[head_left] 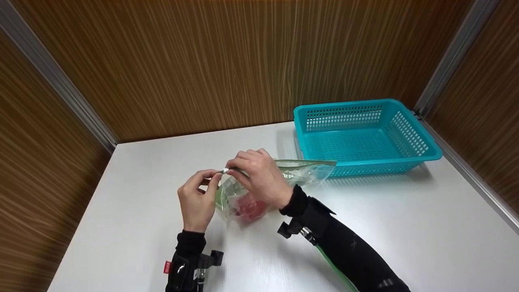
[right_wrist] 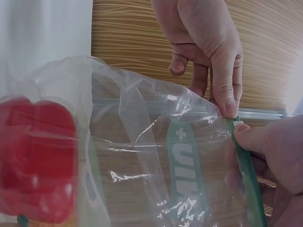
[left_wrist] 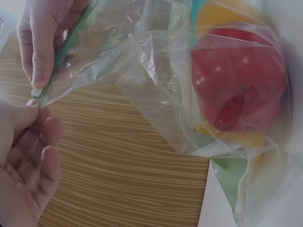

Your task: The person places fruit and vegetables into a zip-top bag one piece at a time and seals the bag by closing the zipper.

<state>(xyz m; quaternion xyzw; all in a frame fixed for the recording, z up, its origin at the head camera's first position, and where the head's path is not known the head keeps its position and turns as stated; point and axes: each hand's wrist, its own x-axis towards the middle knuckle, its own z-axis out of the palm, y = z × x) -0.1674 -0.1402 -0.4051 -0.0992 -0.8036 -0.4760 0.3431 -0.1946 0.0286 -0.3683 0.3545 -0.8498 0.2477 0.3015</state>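
Note:
A clear zip bag [head_left: 308,172] with a green seal strip stands upright on the table, holding a red bell pepper [left_wrist: 239,78]. Something yellow shows beside the pepper in the left wrist view. My left hand [head_left: 198,198] pinches the corner of the bag's top edge between thumb and forefinger. Close by, my right hand [head_left: 259,174] pinches the small white slider [right_wrist: 238,123] on the green strip, near that same corner. In the head view my right hand hides part of the bag and strip. Green lettering is printed on the bag's side.
A teal plastic basket [head_left: 369,164] with slotted walls stands at the back right, just behind the bag's far end. The white table [head_left: 134,211] is bounded by wood-grain panels [head_left: 202,73] at the back and sides.

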